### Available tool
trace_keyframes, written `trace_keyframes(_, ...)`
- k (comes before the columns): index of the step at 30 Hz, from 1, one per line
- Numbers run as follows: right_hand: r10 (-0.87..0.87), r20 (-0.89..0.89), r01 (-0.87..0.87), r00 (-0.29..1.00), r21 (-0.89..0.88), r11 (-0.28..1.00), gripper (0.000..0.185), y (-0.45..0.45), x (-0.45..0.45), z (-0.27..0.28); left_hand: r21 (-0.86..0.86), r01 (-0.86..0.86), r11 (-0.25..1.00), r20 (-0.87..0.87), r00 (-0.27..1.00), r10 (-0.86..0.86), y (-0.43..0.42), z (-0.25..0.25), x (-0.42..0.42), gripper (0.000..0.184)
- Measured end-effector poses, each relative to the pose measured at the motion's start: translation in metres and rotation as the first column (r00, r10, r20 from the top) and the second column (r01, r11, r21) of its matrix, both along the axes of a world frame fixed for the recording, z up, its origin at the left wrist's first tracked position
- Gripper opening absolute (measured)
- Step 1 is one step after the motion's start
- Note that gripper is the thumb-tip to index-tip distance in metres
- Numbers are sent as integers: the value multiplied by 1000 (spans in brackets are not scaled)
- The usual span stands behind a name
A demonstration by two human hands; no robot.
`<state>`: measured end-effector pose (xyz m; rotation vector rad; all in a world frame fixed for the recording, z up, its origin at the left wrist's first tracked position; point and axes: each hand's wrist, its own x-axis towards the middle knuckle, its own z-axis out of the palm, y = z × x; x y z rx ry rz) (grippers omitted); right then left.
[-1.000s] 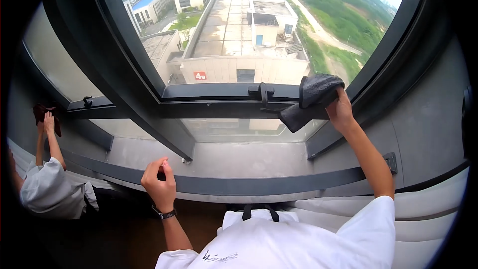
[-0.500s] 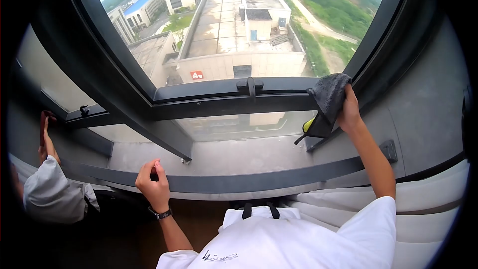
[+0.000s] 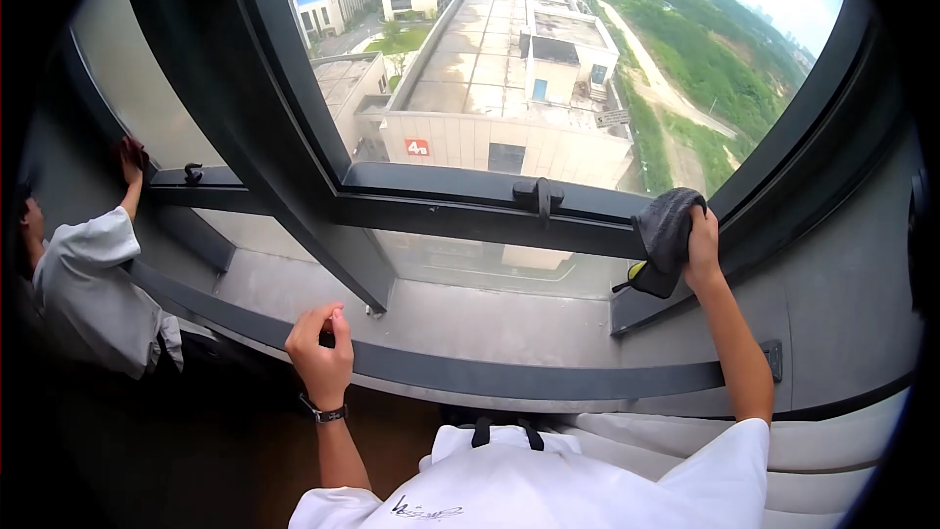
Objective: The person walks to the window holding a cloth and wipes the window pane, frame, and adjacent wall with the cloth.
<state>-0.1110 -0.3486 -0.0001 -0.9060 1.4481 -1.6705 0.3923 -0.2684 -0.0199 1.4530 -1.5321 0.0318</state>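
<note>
My right hand (image 3: pixel 701 253) grips a dark grey cleaning cloth (image 3: pixel 666 233) with a yellow patch and a black loop on its lower edge. The cloth is pressed against the lower right corner of the dark window frame (image 3: pixel 441 216). Some of my fingers are hidden behind it. My left hand (image 3: pixel 321 358), a dark band on its wrist, is raised in front of the grey rail (image 3: pixel 529 377). Its fingers are curled, with the tips drawn together and nothing visible between them.
A black window latch (image 3: pixel 538 196) sits mid-frame, left of the cloth. A slanting dark mullion (image 3: pixel 235 98) divides the panes. At far left, a co-worker in a grey shirt (image 3: pixel 93 274) holds a dark red cloth (image 3: pixel 127 150) against the window. Pale curtain (image 3: pixel 842 451) hangs at lower right.
The view has shifted, showing the window further right. My right hand and the cloth stay at the frame's corner, the cloth bunched differently. The co-worker's hand and red cloth have moved up.
</note>
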Motion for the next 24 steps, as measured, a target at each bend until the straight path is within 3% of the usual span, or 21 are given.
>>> trace_keyframes(2,-100,-132,71,986,-210,975,21,-23,-7,22,0,-3,1000,-9,1000,3,0,-1,2,9)
trace_keyframes(3,-225,-205,130,953,-395,909,19,-33,-7,44,-9,5,1000,-12,1000,-5,-1,-1,2,9)
trace_keyframes(5,-429,-167,214,888,-674,707,16,-62,-28,84,-3,13,1000,-3,1000,-13,0,-1,2,10)
trace_keyframes(6,-590,-157,280,792,-765,580,17,-73,-30,110,-3,16,1000,0,1000,-16,0,0,3,10)
trace_keyframes(8,-740,-83,320,668,-865,386,20,-95,-20,155,-9,31,999,3,1000,-31,0,0,3,10)
trace_keyframes(10,-750,-55,253,659,-923,290,27,-126,-9,181,-18,20,1000,-4,1000,-21,-1,-2,3,10)
trace_keyframes(12,-730,-129,113,671,-956,272,32,-161,7,183,-28,21,999,3,1000,-21,-1,-2,4,10)
trace_keyframes(13,-935,-261,-55,239,-965,256,38,-163,19,184,-29,26,999,1,1000,-26,-1,-2,3,10)
trace_keyframes(14,-961,-277,-9,0,-961,277,43,-165,36,175,-28,30,999,-1,1000,-30,-1,-1,4,10)
trace_keyframes(18,-856,-514,-245,-50,-825,510,49,-162,37,130,-35,28,999,-9,1000,-29,-1,1,5,9)
trace_keyframes(20,-776,-610,-262,-158,-732,629,50,-158,31,102,-34,27,999,6,1000,-27,0,1,5,9)
trace_keyframes(22,-736,-655,-273,-172,-686,674,50,-158,20,102,-44,23,999,-5,1000,-23,0,2,6,9)
trace_keyframes(24,-772,-582,-290,-256,-715,636,47,-162,6,131,-49,34,998,0,999,-34,0,3,7,9)
